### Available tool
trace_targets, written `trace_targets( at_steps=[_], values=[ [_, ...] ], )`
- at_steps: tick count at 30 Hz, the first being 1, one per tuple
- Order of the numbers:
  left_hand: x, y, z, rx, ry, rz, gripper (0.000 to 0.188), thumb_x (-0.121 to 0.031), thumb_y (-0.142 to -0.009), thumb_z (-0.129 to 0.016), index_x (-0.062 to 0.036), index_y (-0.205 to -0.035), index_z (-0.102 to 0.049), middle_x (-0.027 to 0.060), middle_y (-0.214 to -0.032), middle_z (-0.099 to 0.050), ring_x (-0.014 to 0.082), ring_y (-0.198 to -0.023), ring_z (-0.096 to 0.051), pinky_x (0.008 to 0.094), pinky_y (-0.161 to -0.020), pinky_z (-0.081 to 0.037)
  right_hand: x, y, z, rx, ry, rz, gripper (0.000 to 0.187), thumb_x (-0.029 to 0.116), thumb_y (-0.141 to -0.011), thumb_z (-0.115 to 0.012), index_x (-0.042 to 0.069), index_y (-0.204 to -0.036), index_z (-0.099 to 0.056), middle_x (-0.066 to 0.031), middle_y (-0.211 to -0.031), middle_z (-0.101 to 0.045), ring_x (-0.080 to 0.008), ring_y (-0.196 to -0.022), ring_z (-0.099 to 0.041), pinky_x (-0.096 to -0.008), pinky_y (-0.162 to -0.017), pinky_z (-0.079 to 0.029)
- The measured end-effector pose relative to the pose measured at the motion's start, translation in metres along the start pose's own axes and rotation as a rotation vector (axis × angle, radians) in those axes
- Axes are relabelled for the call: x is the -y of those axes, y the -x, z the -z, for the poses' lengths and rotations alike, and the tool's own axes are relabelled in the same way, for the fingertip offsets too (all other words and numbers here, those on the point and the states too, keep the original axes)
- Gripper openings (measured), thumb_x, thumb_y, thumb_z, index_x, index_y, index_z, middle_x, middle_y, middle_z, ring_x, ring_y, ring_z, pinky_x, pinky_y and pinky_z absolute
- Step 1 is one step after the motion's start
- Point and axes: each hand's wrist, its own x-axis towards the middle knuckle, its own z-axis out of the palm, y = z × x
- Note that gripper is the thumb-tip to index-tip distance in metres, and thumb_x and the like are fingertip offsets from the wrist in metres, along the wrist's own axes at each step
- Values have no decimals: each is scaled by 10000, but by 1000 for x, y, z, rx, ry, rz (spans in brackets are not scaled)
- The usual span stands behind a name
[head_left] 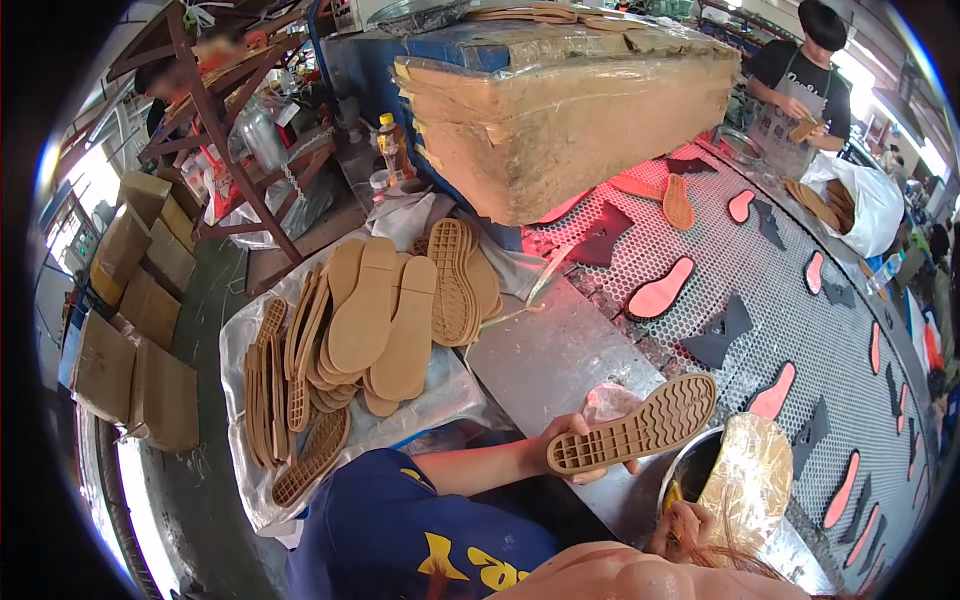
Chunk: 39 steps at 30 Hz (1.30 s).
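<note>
My left hand [580,455] grips a tan shoe sole [640,425] by its heel end, its wavy tread turned up. The sole is held over a metal worktop [560,345]. At the lower right, my right hand [685,530] is closed round a yellow handle [674,494] at the mouth of a round pot [690,465]. What the handle belongs to is hidden inside the pot. A tape-wrapped, sole-shaped board [748,475] covers part of the pot. To the left, a pile of tan soles [360,320] lies on plastic sheeting [240,400].
On the right runs a mesh conveyor [720,240] carrying pink-topped soles [662,288] and dark cut pieces [720,330]. A large cardboard-covered box [560,130] spans its far end. Across the belt, a co-worker [805,90] handles a sole beside a white sack [865,205]. Cartons [135,380] stand left.
</note>
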Motion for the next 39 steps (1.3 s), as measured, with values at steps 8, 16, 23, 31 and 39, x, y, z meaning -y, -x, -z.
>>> trace_targets(
  at_steps=[8, 16, 23, 31, 39],
  values=[
    [3, 1, -3, -110, 19, -5, 804, -332, -763, -528, -67, -1464, -236, 326, -1227, -468, 268, -542, -591, 311, -475, -497, 0, 2, -2, -35, -9, -39, 126, -6, -749, -691, 25, -869, -668, -133, -840, -590, -292, -742, -591, -361, -660, -483],
    [4, -1, 0, -97, -68, -2, 788, -354, -772, -507, -66, -1458, -250, 325, -1224, -478, 247, -523, -570, 294, -466, -476, 5, -1, -1, -11, -3, -62, 125, -29, -761, -666, 30, -870, -654, -136, -845, -593, -291, -747, -597, -357, -658, -493],
    [4, -1, -2, -113, -56, 7, 770, -335, -779, -489, -75, -1461, -245, 324, -1226, -481, 276, -550, -586, 314, -482, -489, 12, -6, 0, -16, -16, -94, 162, -51, -729, -663, 31, -868, -652, -131, -845, -595, -285, -758, -596, -354, -664, -497],
    [2, -6, -17, -139, -110, 24, 804, -340, -770, -482, -106, -1488, -204, 290, -1219, -518, 263, -563, -625, 299, -504, -518, 18, -9, 1, -4, -23, -112, 183, -74, -720, -664, 26, -871, -642, -121, -843, -595, -279, -761, -590, -348, -663, -490],
    [4, -6, -12, -150, -119, 71, 821, -339, -768, -465, -134, -1504, -165, 289, -1223, -527, 280, -577, -640, 307, -499, -515, -3, 3, 1, 84, -84, -82, 91, -41, -844, -583, -6, -927, -596, -136, -923, -533, -254, -823, -542, -343, -724, -445]
  ],
)
